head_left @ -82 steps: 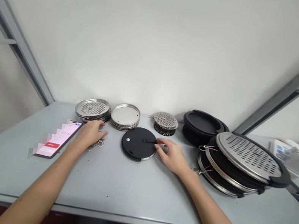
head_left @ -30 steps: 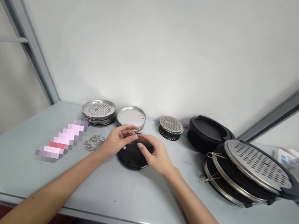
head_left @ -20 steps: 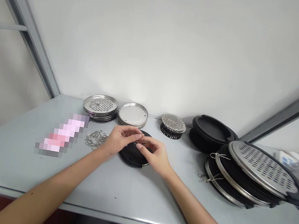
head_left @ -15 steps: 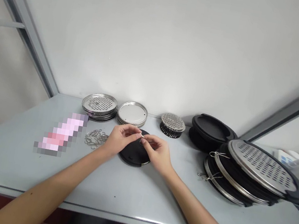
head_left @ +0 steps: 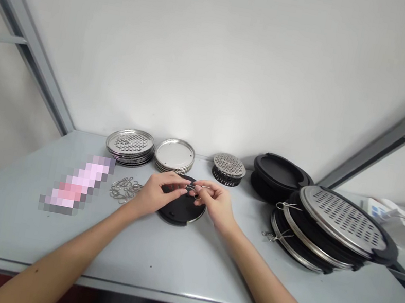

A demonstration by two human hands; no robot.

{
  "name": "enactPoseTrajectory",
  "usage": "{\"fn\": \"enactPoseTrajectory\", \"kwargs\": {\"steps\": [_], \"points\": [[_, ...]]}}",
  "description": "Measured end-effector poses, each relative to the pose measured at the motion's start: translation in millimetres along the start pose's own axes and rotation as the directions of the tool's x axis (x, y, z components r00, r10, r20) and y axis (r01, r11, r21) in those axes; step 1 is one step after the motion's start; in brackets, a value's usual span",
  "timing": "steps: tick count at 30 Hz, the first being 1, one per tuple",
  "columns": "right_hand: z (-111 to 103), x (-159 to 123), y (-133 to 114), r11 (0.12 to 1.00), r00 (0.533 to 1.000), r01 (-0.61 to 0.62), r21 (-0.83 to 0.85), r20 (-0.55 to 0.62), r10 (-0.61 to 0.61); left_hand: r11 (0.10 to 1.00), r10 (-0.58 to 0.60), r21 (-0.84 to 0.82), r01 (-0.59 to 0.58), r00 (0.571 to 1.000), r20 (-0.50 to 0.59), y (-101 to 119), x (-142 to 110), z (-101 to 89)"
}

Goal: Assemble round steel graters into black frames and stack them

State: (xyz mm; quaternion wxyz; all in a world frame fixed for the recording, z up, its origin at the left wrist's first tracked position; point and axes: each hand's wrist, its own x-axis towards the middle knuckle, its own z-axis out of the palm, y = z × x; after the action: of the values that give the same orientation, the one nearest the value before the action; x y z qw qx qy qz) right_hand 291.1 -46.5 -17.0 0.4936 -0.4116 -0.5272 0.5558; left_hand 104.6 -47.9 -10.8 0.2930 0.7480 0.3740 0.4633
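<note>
My left hand [head_left: 158, 193] and my right hand [head_left: 217, 206] meet just above a black round disc [head_left: 178, 211] lying on the table. Between their fingertips is a thin bent wire clip [head_left: 191, 186], gripped from both sides. Its right end is partly covered by my right fingers. The disc shows a shiny metal edge at its lower right, and the hands hide part of its far side. Left of my left hand lies a loose pile of similar wire clips [head_left: 125, 189].
Along the wall stand perforated metal plates [head_left: 131, 142], plain metal plates [head_left: 175, 153], a small perforated stack [head_left: 228, 168] and black trays [head_left: 280, 173]. A large leaning stack of grater-topped discs [head_left: 342, 223] occupies the right. A pixelated pink item [head_left: 79, 183] lies left on the grey table [head_left: 121, 257].
The fingers have shifted around the wire clip, and more of it shows between them. My right fingers have curled more. The view has moved slightly.
</note>
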Motion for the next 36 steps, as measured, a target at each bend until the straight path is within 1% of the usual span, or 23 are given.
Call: {"fn": "enactPoseTrajectory", "kwargs": {"steps": [2,3,6,8,9,10,12,15,17,19,21,24,27,30,32,34,36], "points": [[0,1,2,1.0,0.999,-0.026,0.003,0.034,0.026,0.983,0.123,0.138,-0.119,0.992,-0.02,-2,-2,0.8],[0,1,3,0.999,0.998,-0.037,0.001,0.054,0.036,0.964,0.188,0.195,-0.18,0.982,-0.024,-4,-2,1.4],[0,0,2,0.999,0.994,-0.046,-0.003,0.101,0.046,0.884,0.361,0.323,-0.338,0.932,-0.012,-10,-3,2.4],[0,-1,0,1.0,0.993,-0.016,0.013,0.117,0.014,0.849,0.414,0.367,-0.38,0.91,-0.014,-12,-3,2.4],[0,-2,-1,1.0,0.992,0.01,0.022,0.125,-0.013,0.848,0.414,0.376,-0.374,0.91,-0.026,-12,-3,2.4],[-1,-3,-2,0.999,0.991,0.038,0.026,0.129,-0.041,0.856,0.399,0.375,-0.354,0.916,-0.046,-12,-3,2.4],[-1,-3,-3,0.997,0.989,0.079,0.011,0.122,-0.08,0.898,0.329,0.34,-0.28,0.94,-0.095,-9,-3,2.8],[-2,-3,-2,0.995,0.991,0.097,-0.024,0.095,-0.094,0.965,0.168,0.229,-0.128,0.972,-0.163,-4,-3,4.0],[-2,-3,-2,0.994,0.99,0.103,-0.025,0.1,-0.1,0.992,0.05,0.127,-0.025,0.98,-0.195,-1,-2,4.5],[-3,-3,-2,0.993,0.986,0.119,-0.02,0.123,-0.116,0.999,-0.05,0.0,0.051,0.98,-0.19,0,-1,4.4],[-3,-2,-2,0.99,0.982,0.139,-0.022,0.129,-0.135,0.988,-0.114,-0.123,0.095,0.981,-0.155,0,2,3.9],[-2,-2,-1,0.981,0.979,0.184,-0.06,0.1,-0.178,0.957,-0.181,-0.251,0.146,0.975,-0.126,1,4,3.8],[0,-3,2,0.958,0.963,0.264,-0.112,0.085,-0.256,0.931,-0.223,-0.316,0.183,0.97,-0.097,2,4,5.0],[2,-3,4,0.929,0.94,0.34,-0.149,0.048,-0.337,0.917,-0.246,-0.328,0.226,0.969,-0.022,5,3,7.1],[3,-3,5,0.919,0.933,0.357,-0.166,0.016,-0.359,0.909,-0.274,-0.321,0.265,0.962,0.019,6,2,8.5],[2,-2,6,0.917,0.932,0.356,-0.178,-0.009,-0.363,0.909,-0.289,-0.302,0.287,0.957,0.039,6,1,9.8],[-1,-1,6,0.916,0.93,0.353,-0.189,-0.034,-0.365,0.918,-0.288,-0.275,0.285,0.957,0.03,6,1,10.4]]}}
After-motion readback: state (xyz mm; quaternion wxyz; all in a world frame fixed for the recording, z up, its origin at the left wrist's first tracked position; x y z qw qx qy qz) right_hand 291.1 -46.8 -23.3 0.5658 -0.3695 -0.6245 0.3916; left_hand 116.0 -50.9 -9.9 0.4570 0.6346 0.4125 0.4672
